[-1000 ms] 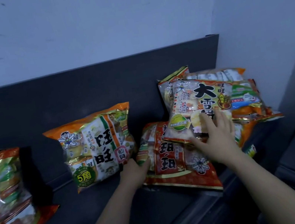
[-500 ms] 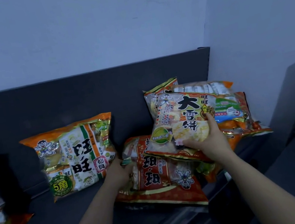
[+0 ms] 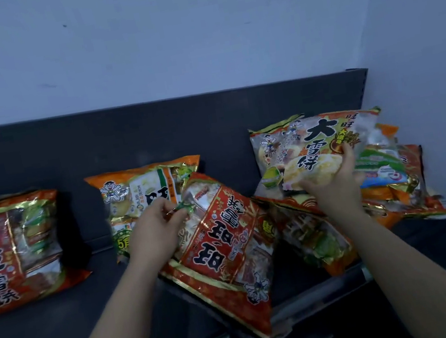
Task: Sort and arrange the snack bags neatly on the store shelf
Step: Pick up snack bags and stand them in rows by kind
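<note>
At the right end of the shelf [image 3: 67,336] we judge sorting only begun: our left hand [image 3: 156,233] grips the red bag [image 3: 223,245], our right hand [image 3: 334,188] the pale bag [image 3: 301,149] over an unsorted pile [image 3: 389,185], two bags propped leftward.

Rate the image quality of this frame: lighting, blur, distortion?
Head view: dim, bluish light; left hand and the red bag it lifts are motion-smeared; foil glare on the far-left bag; wide-angle bending curves the shelf back panel.
</note>
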A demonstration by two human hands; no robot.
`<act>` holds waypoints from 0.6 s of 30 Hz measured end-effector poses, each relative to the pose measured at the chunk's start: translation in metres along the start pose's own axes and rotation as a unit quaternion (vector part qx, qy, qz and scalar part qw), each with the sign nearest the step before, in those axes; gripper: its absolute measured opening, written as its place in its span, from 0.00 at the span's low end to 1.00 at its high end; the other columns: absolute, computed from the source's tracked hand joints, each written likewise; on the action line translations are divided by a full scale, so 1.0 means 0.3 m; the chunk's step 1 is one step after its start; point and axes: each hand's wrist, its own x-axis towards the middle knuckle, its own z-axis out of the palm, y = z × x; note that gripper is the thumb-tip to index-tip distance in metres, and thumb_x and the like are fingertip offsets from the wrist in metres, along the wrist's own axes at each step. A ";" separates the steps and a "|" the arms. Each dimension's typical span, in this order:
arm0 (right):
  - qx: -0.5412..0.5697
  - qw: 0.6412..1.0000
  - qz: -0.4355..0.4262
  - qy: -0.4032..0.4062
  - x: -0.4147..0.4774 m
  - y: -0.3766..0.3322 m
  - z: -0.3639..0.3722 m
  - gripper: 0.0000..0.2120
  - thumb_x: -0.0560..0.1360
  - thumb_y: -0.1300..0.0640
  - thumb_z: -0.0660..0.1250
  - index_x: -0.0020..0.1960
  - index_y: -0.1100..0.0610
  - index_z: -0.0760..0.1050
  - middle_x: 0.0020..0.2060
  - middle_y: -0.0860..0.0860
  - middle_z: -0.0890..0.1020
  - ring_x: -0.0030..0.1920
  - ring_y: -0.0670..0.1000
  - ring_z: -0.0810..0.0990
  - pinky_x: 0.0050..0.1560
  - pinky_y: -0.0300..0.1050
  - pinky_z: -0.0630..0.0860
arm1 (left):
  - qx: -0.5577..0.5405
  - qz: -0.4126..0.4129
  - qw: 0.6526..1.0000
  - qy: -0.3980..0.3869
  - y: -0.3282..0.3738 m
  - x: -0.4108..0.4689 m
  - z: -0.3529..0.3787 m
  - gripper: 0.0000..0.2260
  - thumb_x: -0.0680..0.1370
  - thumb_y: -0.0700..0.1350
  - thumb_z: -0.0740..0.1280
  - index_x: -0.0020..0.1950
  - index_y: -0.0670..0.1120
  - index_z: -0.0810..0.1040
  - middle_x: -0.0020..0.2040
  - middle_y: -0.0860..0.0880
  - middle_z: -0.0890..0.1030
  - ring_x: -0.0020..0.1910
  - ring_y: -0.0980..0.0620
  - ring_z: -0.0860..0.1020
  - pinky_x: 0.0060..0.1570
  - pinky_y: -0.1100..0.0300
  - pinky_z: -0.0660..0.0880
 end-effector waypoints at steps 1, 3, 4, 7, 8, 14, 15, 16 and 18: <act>-0.011 1.000 -0.010 -0.013 -0.007 -0.004 0.023 0.50 0.69 0.55 0.77 0.78 0.43 0.46 0.72 0.64 0.56 0.52 0.59 0.73 0.52 0.49 0.70 | 0.019 0.008 1.000 0.013 -0.005 -0.005 -0.025 0.10 0.77 0.53 0.68 0.41 0.50 0.72 0.36 0.49 0.81 0.32 0.46 0.78 0.37 0.50 0.77; -0.027 0.998 -0.021 -0.048 -0.029 -0.002 0.073 0.49 0.72 0.55 0.75 0.78 0.45 0.44 0.72 0.65 0.53 0.54 0.62 0.74 0.52 0.48 0.68 | 0.053 0.019 0.998 0.028 -0.013 -0.019 -0.063 0.11 0.78 0.53 0.67 0.40 0.50 0.71 0.35 0.49 0.80 0.32 0.46 0.79 0.36 0.51 0.75; -0.036 0.997 -0.029 -0.065 -0.040 0.005 0.098 0.48 0.73 0.54 0.74 0.78 0.46 0.42 0.72 0.65 0.52 0.57 0.64 0.73 0.52 0.48 0.68 | 0.061 0.024 0.997 0.029 -0.019 -0.027 -0.076 0.10 0.78 0.53 0.67 0.40 0.50 0.71 0.34 0.49 0.80 0.32 0.46 0.79 0.36 0.51 0.74; -0.068 0.990 -0.054 -0.115 -0.073 0.035 0.157 0.48 0.74 0.55 0.73 0.78 0.48 0.41 0.72 0.66 0.49 0.57 0.66 0.71 0.54 0.51 0.71 | 0.064 0.047 0.996 0.034 -0.029 -0.040 -0.106 0.09 0.78 0.51 0.68 0.41 0.52 0.72 0.35 0.50 0.80 0.36 0.48 0.79 0.38 0.54 0.72; -0.082 0.987 -0.046 -0.127 -0.085 0.045 0.167 0.47 0.73 0.56 0.73 0.78 0.47 0.42 0.71 0.66 0.50 0.57 0.65 0.71 0.55 0.51 0.71 | 0.058 0.056 0.996 0.036 -0.029 -0.041 -0.116 0.08 0.78 0.51 0.68 0.42 0.52 0.73 0.36 0.51 0.80 0.38 0.49 0.79 0.43 0.53 0.73; -0.159 0.984 -0.018 -0.083 -0.117 0.027 0.178 0.35 0.73 0.51 0.71 0.75 0.48 0.58 0.75 0.64 0.36 0.76 0.67 0.45 0.76 0.57 0.48 | 0.090 0.162 0.982 0.041 0.019 -0.026 -0.158 0.08 0.77 0.50 0.68 0.39 0.59 0.73 0.38 0.57 0.80 0.46 0.56 0.76 0.74 0.45 0.50; -0.158 0.984 -0.027 -0.073 -0.120 0.006 0.171 0.34 0.74 0.49 0.71 0.75 0.49 0.59 0.75 0.64 0.35 0.77 0.66 0.41 0.76 0.57 0.45 | 0.099 0.173 0.979 0.048 0.032 -0.026 -0.158 0.07 0.77 0.50 0.68 0.41 0.58 0.74 0.41 0.58 0.80 0.50 0.57 0.75 0.75 0.48 0.44; -0.157 0.984 -0.045 -0.067 -0.123 -0.016 0.161 0.34 0.74 0.47 0.70 0.75 0.50 0.59 0.75 0.64 0.34 0.77 0.65 0.39 0.76 0.58 0.44 | 0.103 0.182 0.976 0.057 0.044 -0.026 -0.156 0.06 0.77 0.50 0.69 0.41 0.58 0.75 0.44 0.59 0.79 0.55 0.57 0.73 0.75 0.49 0.41; -0.152 0.983 -0.082 -0.069 -0.129 -0.059 0.150 0.36 0.74 0.42 0.69 0.76 0.49 0.58 0.75 0.63 0.33 0.77 0.64 0.37 0.76 0.58 0.42 | 0.097 0.195 0.973 0.068 0.067 -0.028 -0.152 0.06 0.75 0.50 0.71 0.41 0.59 0.76 0.48 0.62 0.79 0.61 0.56 0.69 0.74 0.50 0.37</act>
